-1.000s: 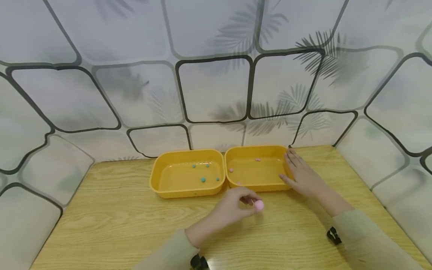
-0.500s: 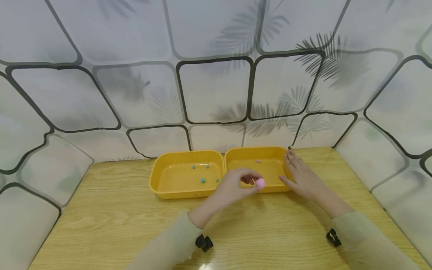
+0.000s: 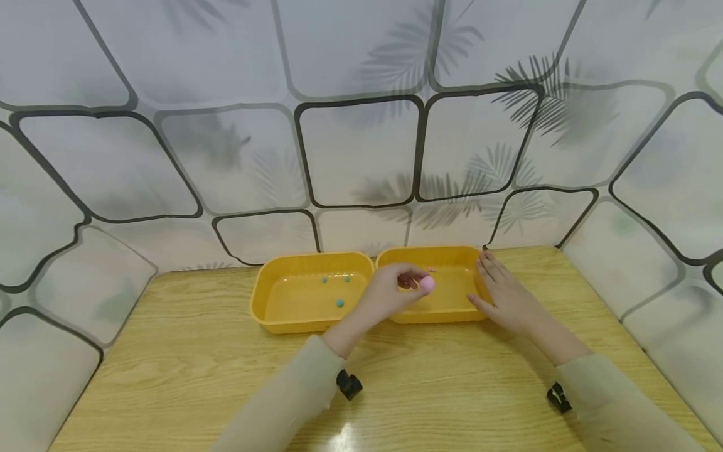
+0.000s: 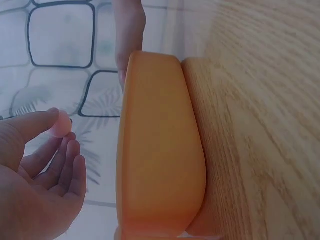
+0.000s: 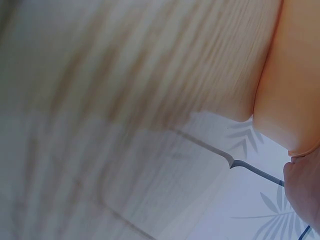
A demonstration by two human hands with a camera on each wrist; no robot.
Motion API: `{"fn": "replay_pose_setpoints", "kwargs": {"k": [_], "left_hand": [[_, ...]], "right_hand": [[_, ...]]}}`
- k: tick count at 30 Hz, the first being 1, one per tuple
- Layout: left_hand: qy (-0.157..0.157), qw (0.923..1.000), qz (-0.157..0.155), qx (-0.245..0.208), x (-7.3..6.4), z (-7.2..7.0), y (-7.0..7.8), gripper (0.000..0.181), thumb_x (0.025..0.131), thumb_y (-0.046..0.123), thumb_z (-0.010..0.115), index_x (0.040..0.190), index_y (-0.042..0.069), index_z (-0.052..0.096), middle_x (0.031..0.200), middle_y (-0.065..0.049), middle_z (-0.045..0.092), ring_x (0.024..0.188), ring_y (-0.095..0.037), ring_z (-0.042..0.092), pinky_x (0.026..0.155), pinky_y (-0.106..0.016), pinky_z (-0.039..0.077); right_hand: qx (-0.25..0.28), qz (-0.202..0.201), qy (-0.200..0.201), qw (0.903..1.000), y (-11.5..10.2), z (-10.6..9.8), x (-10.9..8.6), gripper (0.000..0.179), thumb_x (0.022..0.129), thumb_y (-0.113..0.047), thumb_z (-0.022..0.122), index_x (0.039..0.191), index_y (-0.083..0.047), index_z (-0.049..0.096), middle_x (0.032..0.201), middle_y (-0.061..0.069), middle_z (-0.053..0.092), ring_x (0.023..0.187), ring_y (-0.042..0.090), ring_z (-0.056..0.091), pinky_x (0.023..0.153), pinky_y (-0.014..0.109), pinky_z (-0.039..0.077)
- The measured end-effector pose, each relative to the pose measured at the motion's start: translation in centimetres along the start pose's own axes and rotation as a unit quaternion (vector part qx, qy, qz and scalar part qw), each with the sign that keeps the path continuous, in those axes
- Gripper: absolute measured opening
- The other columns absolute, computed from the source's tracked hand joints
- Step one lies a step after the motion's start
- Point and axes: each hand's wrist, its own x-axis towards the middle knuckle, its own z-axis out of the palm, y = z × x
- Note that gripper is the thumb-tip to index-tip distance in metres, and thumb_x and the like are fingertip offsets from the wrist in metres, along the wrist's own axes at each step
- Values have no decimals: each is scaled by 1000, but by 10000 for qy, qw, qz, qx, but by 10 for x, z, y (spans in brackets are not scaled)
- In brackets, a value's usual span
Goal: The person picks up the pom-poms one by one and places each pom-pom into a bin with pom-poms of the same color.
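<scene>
Left hand: left hand (image 3: 390,294) pinches a small round pink ball (image 3: 427,284) between thumb and fingertips, raised over the near-left part of the right-hand tray; the left wrist view shows the ball (image 4: 62,123) at the thumb tip, the other fingers loosely curled beneath.

Right hand: right hand (image 3: 504,294) lies flat, fingers straight, against the outer right wall of the yellow rectangular plastic tray on the right (image 3: 452,254), holding nothing and seemingly steadying it.

Step in hand: judged from the pose, the carry is nearly over; the pink ball hangs above the tray's floor, not yet let go.

Next move: it would call for a small loosening of thumb and fingertips, low enough that the ball does not bounce or roll over the rim.

Right tray, farther in: a tiny pink bead (image 3: 432,270) lies near the back wall.

Left tray: the matching yellow plastic tray on the left (image 3: 260,295), touching its neighbour, holds small teal beads (image 3: 339,302).

Setting: both trays sit at the far edge of a light wooden table (image 3: 169,351), against a patterned wall (image 3: 361,150).
</scene>
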Motion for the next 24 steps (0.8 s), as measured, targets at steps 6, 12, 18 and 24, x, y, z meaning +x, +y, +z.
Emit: {"fn": "replay_pose_setpoints", "kwargs": {"k": [6,12,18,24], "left_hand": [[163,9992,-255,-258,14,-1,-7,25,97,17,80,118,4,78,110,-14,79,95,-25,71,78,-19,57],[265,9978,-505,-334,26,-1,-12,25,96,14,80,118,3,79,114,-15,79,98,-27,71,80,-20,57],[359,9950,-778,-516,35,0,-20,26,96,11,80,120,1,78,116,-18,78,103,-31,73,84,-26,62],[437,9943,-883,-417,37,2,-28,25,95,9,80,119,1,79,118,-19,77,106,-33,73,89,-31,63]], "right_hand": [[-41,-16,14,10000,0,0,0,87,112,-46,49,161,18,17,173,35,6,163,51,7,136,57,9],[-36,13,-5,10000,2,1,0,88,112,-48,49,162,17,17,174,35,6,164,49,6,136,55,6],[-29,20,-13,10000,2,2,0,88,111,-47,49,162,16,16,174,35,7,164,49,5,135,58,9],[-10,4,-14,10000,2,1,0,88,111,-47,49,163,16,16,174,35,7,164,49,6,136,57,9]]}}
